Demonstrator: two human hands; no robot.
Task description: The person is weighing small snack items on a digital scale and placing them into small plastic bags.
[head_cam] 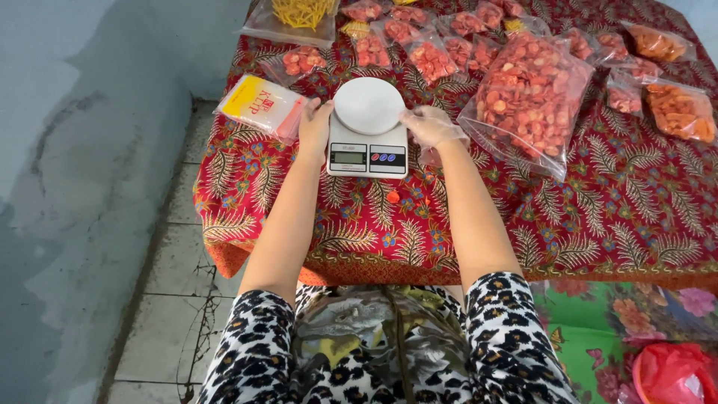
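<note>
1. While both hands flank it, the white scale [367, 129] sits on the red patterned tabletop [613, 217].
2. Left hand [314, 129] presses its left side, fingers together.
3. Right hand [431, 126], in a clear glove, touches its right side, fingers loosely curled.
4. Right of the scale lies a big bag of orange snacks [527, 97]; left of it, a yellow-and-white packet [260, 106].

One scale, many snack bags on one bench

One white scale [367, 129] with two hands on it, the left hand [314, 129] bare and the right hand [431, 126] in one clear glove; one big bag [528, 101] of red-orange chips; one pack [261, 106] of empty bags; one bag of yellow sticks [299, 16]; two bags of orange snacks [682, 111]; about a dozen small red bags [434, 60], the far ones too crowded to count exactly; one bench [598, 217].
</note>
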